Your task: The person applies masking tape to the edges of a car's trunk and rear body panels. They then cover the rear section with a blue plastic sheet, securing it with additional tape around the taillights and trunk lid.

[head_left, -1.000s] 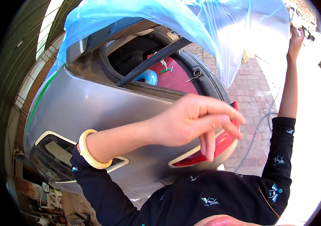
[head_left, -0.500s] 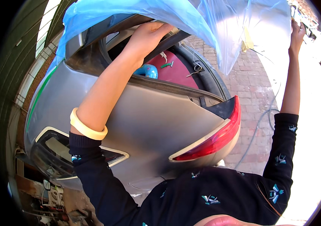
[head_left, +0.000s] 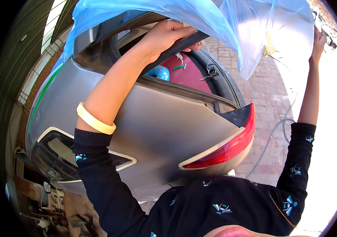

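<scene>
My left hand (head_left: 168,34), closed, grips the dark edge (head_left: 180,46) of a car's raised tailgate; its thumb lies on top and some fingertips show beneath. A thin blue translucent plastic sheet (head_left: 144,10) drapes over the tailgate. At far right, my raised right hand (head_left: 319,44) closes at the sheet's side edge, its fingertips washed out by glare. Below my left arm is the car's matte grey rear quarter panel (head_left: 152,126). Masking tape borders its red tail light (head_left: 231,146) and its side window (head_left: 54,158).
Inside the open boot are a dark red floor panel (head_left: 184,75), a blue ring-shaped cushion (head_left: 160,73) and a small green object (head_left: 178,67). A grey hose (head_left: 271,136) crosses the brick paving (head_left: 263,94). A corrugated wall (head_left: 8,79) stands at left, with clutter below it.
My left hand and the tailgate edge have shifted right, and fingertips now show under that edge. My right hand sits slightly farther right and lower, with the sheet's edge beside it.
</scene>
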### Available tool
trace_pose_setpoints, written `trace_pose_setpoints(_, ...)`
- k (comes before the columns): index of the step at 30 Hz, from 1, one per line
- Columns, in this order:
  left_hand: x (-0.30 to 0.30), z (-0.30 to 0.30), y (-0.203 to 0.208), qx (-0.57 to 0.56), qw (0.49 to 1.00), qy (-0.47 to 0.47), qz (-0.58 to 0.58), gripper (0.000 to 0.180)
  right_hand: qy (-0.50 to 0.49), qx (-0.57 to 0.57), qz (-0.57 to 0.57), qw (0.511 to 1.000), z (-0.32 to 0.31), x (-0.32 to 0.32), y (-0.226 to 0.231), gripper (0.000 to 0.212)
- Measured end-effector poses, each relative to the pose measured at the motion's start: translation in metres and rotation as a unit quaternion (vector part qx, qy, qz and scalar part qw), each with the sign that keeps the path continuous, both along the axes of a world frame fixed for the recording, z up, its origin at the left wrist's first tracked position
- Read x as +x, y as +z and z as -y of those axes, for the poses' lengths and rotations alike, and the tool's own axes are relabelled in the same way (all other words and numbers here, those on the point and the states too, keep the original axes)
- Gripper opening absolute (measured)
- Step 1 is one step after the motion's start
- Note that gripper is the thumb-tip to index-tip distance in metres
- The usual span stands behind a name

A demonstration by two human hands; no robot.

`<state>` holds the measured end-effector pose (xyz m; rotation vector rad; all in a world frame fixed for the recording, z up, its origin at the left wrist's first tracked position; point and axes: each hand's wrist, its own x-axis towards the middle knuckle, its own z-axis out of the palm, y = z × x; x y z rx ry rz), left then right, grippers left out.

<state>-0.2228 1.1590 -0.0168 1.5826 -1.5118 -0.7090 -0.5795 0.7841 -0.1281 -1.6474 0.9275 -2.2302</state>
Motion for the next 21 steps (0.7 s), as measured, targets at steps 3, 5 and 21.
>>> trace_pose_setpoints(3,0.015,0.001,0.001,0.028,0.987,0.105,0.115,0.030,0.016,-0.020,-0.016,1.000,0.003,0.003,0.002,0.085)
trace_pose_setpoints(5,0.031,0.002,0.007,0.040,0.923,0.194,0.330,0.030,0.005,-0.023,-0.026,0.999,0.007,0.002,0.000,0.084)
trace_pose_setpoints(21,-0.019,-0.063,-0.015,-0.277,0.556,-0.036,0.783,0.022,-0.068,-0.013,-0.015,0.997,0.020,-0.001,-0.005,0.079)
